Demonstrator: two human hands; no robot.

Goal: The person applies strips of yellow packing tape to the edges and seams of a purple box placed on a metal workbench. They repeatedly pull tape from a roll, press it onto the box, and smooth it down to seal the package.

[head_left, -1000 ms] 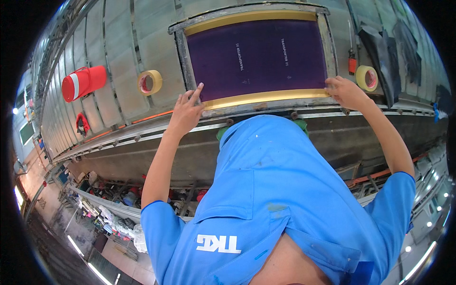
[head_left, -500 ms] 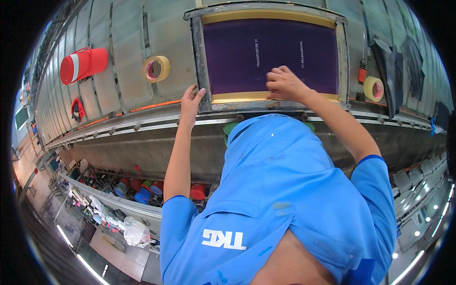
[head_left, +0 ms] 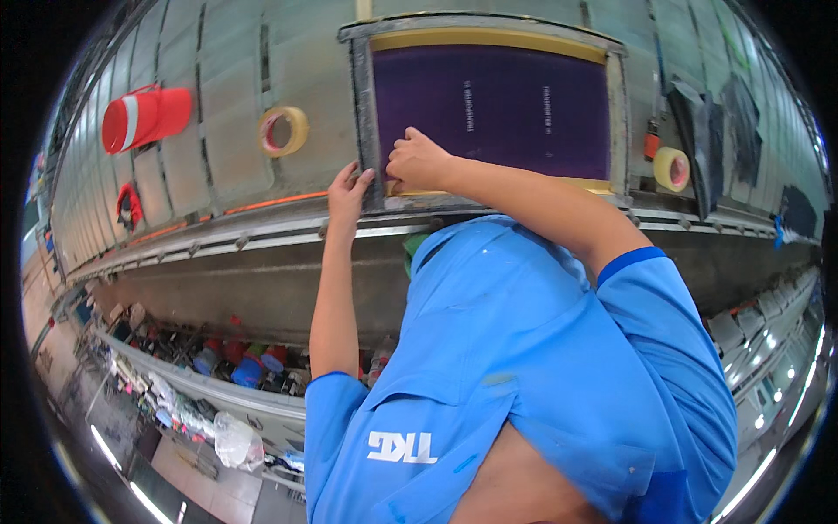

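Note:
A rectangular frame with worn grey bars (head_left: 364, 113) and a dark purple screen (head_left: 497, 113) lies on the table before me. Yellow tape (head_left: 580, 185) lines the screen's near and far edges. My left hand (head_left: 346, 196) is at the frame's near left corner, its thumb touching the grey bar and its index finger apart from the thumb. Curled fingers of my right hand (head_left: 419, 163) are over the near tape by that same corner. Its fingertips point down and are partly hidden, so what they pinch, if anything, cannot be made out.
Left of the frame are a tape roll (head_left: 283, 132), a red jug (head_left: 147, 119) with a white band and a small red-and-black item (head_left: 129, 206). Another tape roll (head_left: 671, 169), an orange-handled tool (head_left: 652, 141) and dark sheets (head_left: 698, 144) lie to the right. A metal rail (head_left: 262, 230) edges the table.
My right hand has slid left along the frame's near edge, from right of the middle to the left corner. My left hand has stayed at that corner.

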